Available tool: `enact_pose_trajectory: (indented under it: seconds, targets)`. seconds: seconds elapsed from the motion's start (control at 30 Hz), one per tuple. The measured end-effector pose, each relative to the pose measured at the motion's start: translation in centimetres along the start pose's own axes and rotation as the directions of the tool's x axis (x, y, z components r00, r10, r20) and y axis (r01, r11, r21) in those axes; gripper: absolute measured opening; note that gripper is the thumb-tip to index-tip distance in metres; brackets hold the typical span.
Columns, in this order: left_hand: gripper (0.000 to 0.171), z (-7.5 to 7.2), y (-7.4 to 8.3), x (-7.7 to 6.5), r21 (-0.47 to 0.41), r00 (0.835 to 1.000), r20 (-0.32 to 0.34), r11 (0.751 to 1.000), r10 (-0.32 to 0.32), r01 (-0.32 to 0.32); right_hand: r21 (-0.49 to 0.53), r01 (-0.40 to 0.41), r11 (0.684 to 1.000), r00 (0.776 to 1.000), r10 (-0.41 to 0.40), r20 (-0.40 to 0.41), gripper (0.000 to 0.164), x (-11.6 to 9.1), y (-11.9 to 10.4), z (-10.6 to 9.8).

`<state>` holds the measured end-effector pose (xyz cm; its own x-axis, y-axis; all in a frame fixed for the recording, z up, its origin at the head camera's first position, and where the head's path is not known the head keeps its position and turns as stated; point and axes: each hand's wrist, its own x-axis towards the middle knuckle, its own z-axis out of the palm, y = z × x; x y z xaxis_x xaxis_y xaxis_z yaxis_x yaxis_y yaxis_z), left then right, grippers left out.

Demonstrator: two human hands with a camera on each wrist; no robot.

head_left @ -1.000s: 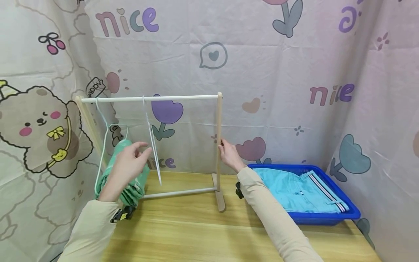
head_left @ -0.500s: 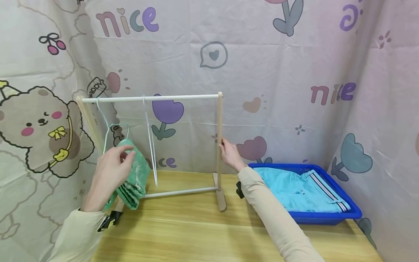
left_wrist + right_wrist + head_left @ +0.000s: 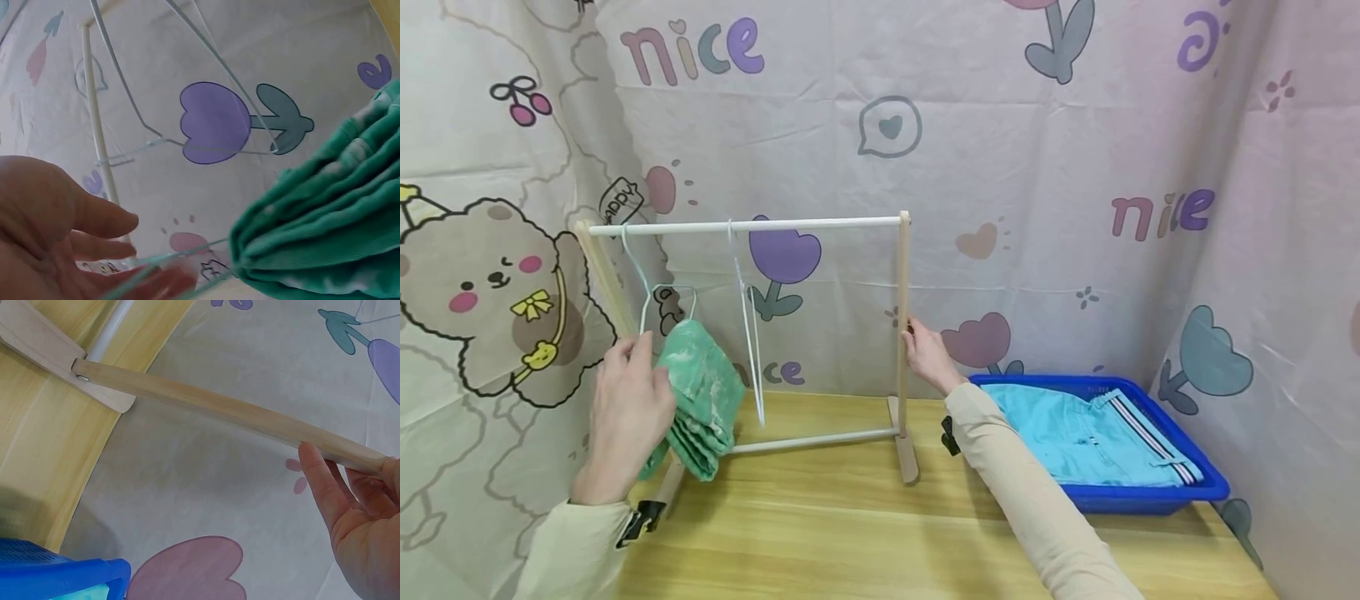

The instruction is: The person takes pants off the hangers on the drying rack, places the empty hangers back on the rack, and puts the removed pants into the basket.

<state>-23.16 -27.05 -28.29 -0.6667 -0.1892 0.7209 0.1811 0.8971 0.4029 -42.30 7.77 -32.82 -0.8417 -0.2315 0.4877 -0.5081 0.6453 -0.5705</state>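
A small clothes rack stands on the table. A folded green garment with white patches hangs on a pale green hanger at the rack's left end. My left hand is just left of the garment, its thumb and fingers apart; in the left wrist view its blurred fingers overlap the hanger's wires. A bare white hanger hangs farther right on the bar. My right hand holds the rack's right wooden post, with a fingertip against its edge in the right wrist view.
A blue basket holding folded light blue clothing with a striped band stands at the table's right. Printed curtains close in the back and both sides. The wooden table extends in front of the rack.
My left hand has moved left and slightly down, from in front of the green garment to its left side. The white hanger has swung a little. My right hand stays at the post.
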Motion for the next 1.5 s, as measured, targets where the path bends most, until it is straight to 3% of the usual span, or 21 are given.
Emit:
enact_pose_trajectory:
  seconds: [0.13, 0.33, 0.4, 0.57, 0.63, 0.7, 0.8, 0.9, 1.2, 1.5]
  targets:
    - [0.059, -0.2, -0.9, 0.3, -0.018, 0.982, 0.126, 0.990, -0.138, 0.141, 0.000, 0.003, 1.000, 1.000, -0.003, 0.000, 0.033, -0.1, 0.1, -0.1]
    - [0.055, -0.1, -1.6, 0.3, -0.087, 0.962, 0.169, 0.969, -0.215, 0.232, 0.001, 0.005, 1.000, 1.000, -0.005, -0.009, 0.032, -0.1, 0.2, 0.0]
    - [0.055, -0.1, -1.8, 0.2, -0.128, 0.947, 0.179, 0.948, -0.266, 0.290, 0.005, 0.006, 1.000, 1.000, -0.005, -0.007, 0.031, -0.1, 0.1, 0.3]
    - [0.056, -0.1, -2.2, -0.2, -0.261, 0.897, 0.209, 0.862, -0.389, 0.435, 0.018, 0.001, 1.000, 1.000, -0.001, 0.009, 0.032, -0.1, -0.5, 1.1]
    - [0.055, -0.1, -2.0, -0.2, -0.388, 0.875, 0.234, 0.784, -0.424, 0.484, 0.020, 0.001, 1.000, 1.000, -0.001, 0.012, 0.032, -0.1, -0.5, 1.2]
    - [0.055, 0.0, -1.8, -0.2, -0.504, 0.862, 0.243, 0.702, -0.444, 0.504, 0.011, 0.004, 1.000, 1.000, -0.005, 0.010, 0.033, -0.1, -0.5, 1.2]
    - [0.055, 0.4, -1.5, 0.0, -0.664, 0.844, 0.258, 0.548, -0.470, 0.509, 0.001, 0.002, 1.000, 1.000, -0.002, 0.000, 0.033, -0.2, -0.4, 0.9]
    - [0.054, 0.8, -1.4, 0.2, -0.702, 0.844, 0.249, 0.512, -0.475, 0.495, -0.004, -0.005, 1.000, 1.000, 0.005, -0.008, 0.034, -0.2, -0.3, 0.7]
    - [0.051, 1.4, -0.8, 0.8, -0.725, 0.863, 0.202, 0.522, -0.462, 0.449, 0.001, -0.008, 1.000, 1.000, 0.008, -0.019, 0.035, 0.1, 0.1, 0.5]
    - [0.048, 1.9, 0.0, 1.6, -0.708, 0.885, 0.161, 0.573, -0.437, 0.413, 0.005, -0.006, 1.000, 1.000, 0.006, -0.015, 0.036, 0.2, 0.3, 0.4]
